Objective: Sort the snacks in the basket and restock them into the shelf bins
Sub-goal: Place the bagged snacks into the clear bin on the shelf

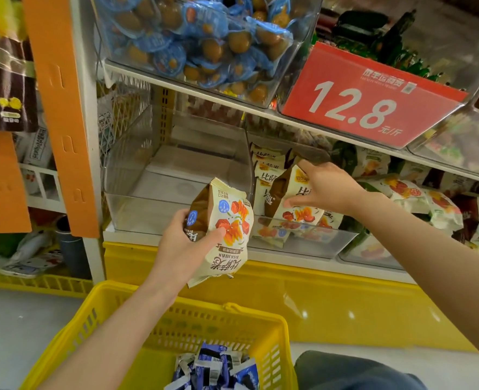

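My left hand (187,243) grips a cream-and-brown snack packet (227,229) in front of an empty clear shelf bin (159,209). To its right, my right hand (325,187) holds another packet of the same kind (286,204) over the neighbouring clear bin (303,235), which contains several matching packets. Below, a yellow basket (114,313) on the floor holds several blue-and-white snack packets (218,367).
Above hangs a bin of blue-wrapped brown snacks (204,43) and a red 12.8 price sign (367,99). More packets (440,201) fill bins to the right. An orange upright (61,108) stands at left. A yellow shelf base (317,299) runs below. My knee (353,372) is at the bottom right.
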Demonstrator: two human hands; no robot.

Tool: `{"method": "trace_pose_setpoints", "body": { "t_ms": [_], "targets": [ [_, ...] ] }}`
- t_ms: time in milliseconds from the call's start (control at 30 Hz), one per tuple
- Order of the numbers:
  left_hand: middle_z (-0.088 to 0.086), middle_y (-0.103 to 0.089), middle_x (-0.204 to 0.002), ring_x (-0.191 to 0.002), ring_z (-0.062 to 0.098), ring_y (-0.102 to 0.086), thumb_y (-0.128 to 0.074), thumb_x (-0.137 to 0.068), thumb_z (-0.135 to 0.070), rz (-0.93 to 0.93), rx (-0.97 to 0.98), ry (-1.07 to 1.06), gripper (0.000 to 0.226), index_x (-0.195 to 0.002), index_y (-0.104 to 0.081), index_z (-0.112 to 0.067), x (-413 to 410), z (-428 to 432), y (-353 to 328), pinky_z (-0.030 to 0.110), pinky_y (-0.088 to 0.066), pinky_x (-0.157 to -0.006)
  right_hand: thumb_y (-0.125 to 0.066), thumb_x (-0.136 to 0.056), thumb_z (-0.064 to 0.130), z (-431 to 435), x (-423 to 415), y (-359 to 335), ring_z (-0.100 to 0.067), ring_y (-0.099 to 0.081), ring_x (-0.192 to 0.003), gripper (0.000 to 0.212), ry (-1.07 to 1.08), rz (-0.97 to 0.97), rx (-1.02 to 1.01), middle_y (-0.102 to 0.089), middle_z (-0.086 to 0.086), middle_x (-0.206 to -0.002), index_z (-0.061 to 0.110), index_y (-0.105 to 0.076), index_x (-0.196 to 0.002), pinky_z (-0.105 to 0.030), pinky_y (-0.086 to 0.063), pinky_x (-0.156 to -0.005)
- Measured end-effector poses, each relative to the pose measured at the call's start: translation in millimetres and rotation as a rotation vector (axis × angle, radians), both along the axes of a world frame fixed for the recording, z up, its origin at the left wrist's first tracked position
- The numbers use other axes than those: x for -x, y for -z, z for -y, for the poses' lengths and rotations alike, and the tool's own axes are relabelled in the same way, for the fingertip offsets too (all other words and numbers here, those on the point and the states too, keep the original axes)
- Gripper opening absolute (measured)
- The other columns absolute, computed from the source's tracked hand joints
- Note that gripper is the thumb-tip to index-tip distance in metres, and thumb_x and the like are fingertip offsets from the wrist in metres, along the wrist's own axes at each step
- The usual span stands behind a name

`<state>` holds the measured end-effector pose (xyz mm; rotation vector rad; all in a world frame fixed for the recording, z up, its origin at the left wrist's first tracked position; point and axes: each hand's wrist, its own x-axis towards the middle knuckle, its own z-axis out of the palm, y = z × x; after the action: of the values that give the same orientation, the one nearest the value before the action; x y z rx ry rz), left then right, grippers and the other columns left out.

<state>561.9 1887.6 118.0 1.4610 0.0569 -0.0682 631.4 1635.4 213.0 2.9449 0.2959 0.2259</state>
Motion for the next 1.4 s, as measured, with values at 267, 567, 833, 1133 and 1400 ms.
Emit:
{"method": "trace_pose_setpoints", "body": {
  "t_ms": [267,567,833,1133,1400],
  "targets": [
    [-0.004,-0.067,-0.094,-0.080,0.015,-0.068,-0.074,-0.075,-0.025,-0.006,-0.022,-0.007,0.032,-0.096,-0.051,-0.032,0.3,0.7,3.8,0.027,-0.054,-0.054,-0.061,-0.071,0.067,42.4,8.5,-19.0,-0.030,-0.058,-0.103,0.093,0.061,0.038,0.284,-0.065,-0.008,-0.109,0.013,-0.034,-0.142,-0.037,-0.044,-0.089],
    [-0.004,-0.067,-0.094,-0.081,0.016,-0.066,-0.074,-0.076,-0.023,-0.023,-0.038,-0.023,0.033,-0.097,-0.050,-0.031,0.0,2.5,8.1,0.027,-0.052,-0.052,-0.067,-0.076,0.054,62.6,-7.0,17.6,-0.027,-0.046,-0.125,0.087,0.229,-0.182,-0.011,-0.048,-0.008,-0.139,0.017,-0.028,-0.145,-0.035,-0.040,-0.098],
    [-0.002,-0.068,-0.094,-0.080,0.016,-0.068,-0.074,-0.076,-0.019,-0.022,-0.010,-0.034,0.033,-0.098,-0.053,-0.028,-1.3,-0.7,8.7,0.027,-0.053,-0.053,-0.066,-0.078,0.051,77.6,-5.9,52.9,-0.026,-0.047,-0.123,0.083,0.343,-0.254,-0.244,-0.049,-0.008,-0.137,0.018,-0.029,-0.144,-0.033,-0.038,-0.098],
    [-0.007,-0.070,-0.088,-0.073,0.011,-0.070,-0.075,-0.073,-0.022,0.001,0.030,-0.036,0.029,-0.092,-0.055,-0.032,-4.9,-2.3,3.4,0.021,-0.052,-0.049,-0.067,-0.079,0.044,15.5,-25.1,36.8,-0.012,-0.048,-0.120,0.059,0.011,-0.039,-0.437,-0.049,0.008,-0.135,0.031,-0.041,-0.131,-0.026,-0.039,-0.093],
    [-0.010,-0.070,-0.087,-0.071,0.008,-0.070,-0.075,-0.074,-0.020,0.013,0.095,-0.046,0.030,-0.093,-0.055,-0.032,-8.9,-10.9,-3.2,0.019,-0.051,-0.048,-0.071,-0.070,0.056,-16.6,-55.7,55.0,-0.028,-0.043,-0.127,0.092,0.033,-0.189,0.053,-0.043,-0.008,-0.142,0.016,-0.029,-0.142,-0.041,-0.034,-0.105]
  ]
}}
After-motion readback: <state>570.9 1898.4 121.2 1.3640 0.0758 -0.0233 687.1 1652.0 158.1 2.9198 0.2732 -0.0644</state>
